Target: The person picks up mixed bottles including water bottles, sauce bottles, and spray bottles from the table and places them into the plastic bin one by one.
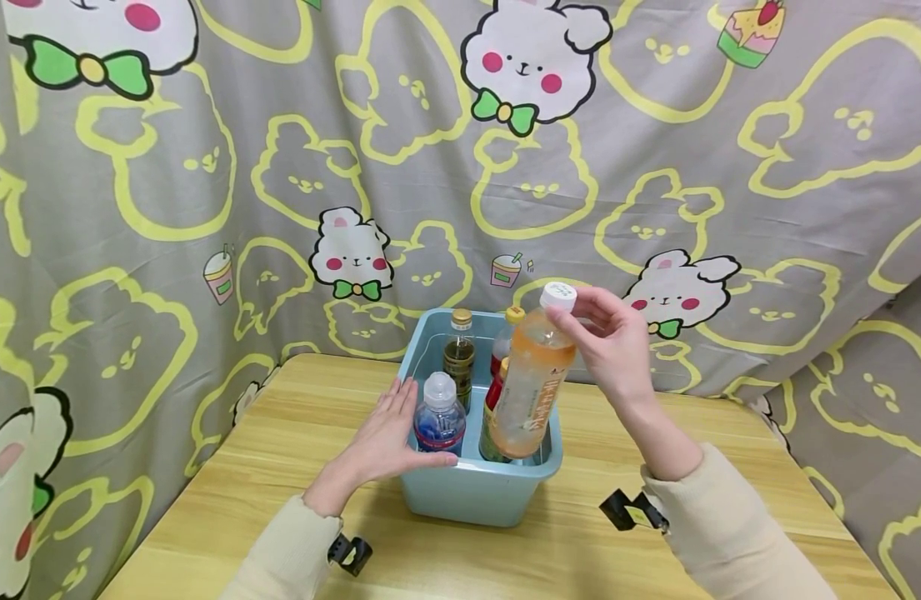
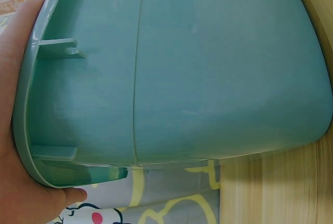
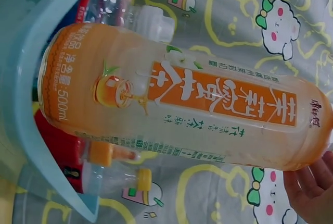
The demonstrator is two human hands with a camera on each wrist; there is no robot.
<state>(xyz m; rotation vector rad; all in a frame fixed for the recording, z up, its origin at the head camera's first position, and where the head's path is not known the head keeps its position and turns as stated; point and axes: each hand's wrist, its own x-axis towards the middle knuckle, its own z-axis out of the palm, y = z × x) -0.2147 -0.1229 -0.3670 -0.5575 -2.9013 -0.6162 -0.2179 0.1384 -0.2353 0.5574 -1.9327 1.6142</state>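
My right hand [image 1: 610, 337] grips a plastic drink bottle [image 1: 535, 375] near its white cap. The bottle has an orange-and-clear label and tilts over the front right of a light-blue plastic bin [image 1: 475, 496]; its base is at rim height. In the right wrist view the drink bottle [image 3: 182, 99] spans the frame, label facing the camera. My left hand [image 1: 377, 442] rests on the bin's left front rim, fingers stretched along the side and thumb along the front. Beside it, inside the bin, stands a clear-capped bottle [image 1: 440, 421] with a blue-and-red label.
Also in the bin are a gold-capped bottle of dark liquid [image 1: 459, 354], a yellow-capped bottle [image 1: 508, 329] and a red-labelled bottle [image 1: 496, 392], partly hidden. The bin stands on a wooden table [image 1: 317, 400]. A patterned curtain [image 1: 430, 192] hangs behind and at the sides.
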